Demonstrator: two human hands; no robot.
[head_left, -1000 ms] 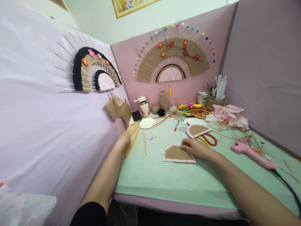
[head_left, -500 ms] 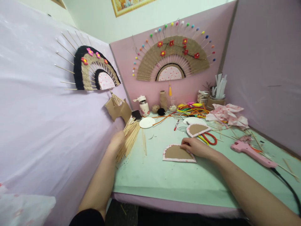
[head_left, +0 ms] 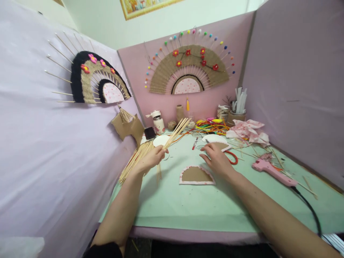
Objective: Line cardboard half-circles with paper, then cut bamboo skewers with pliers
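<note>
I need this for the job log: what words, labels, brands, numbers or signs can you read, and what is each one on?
No text can be read in this view.
White bottle: red marks, too small to tell whether any are writing.
Protractor: faint markings, too small and blurred to read.
Pink glue gun: no writing can be made out.

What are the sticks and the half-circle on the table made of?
The sticks look like plain wood or bamboo: pale, thin, straight. The half-circle seems to be cardboard, flat, dull brown, edged with pink-spotted white material, maybe cloth or paper.
</note>
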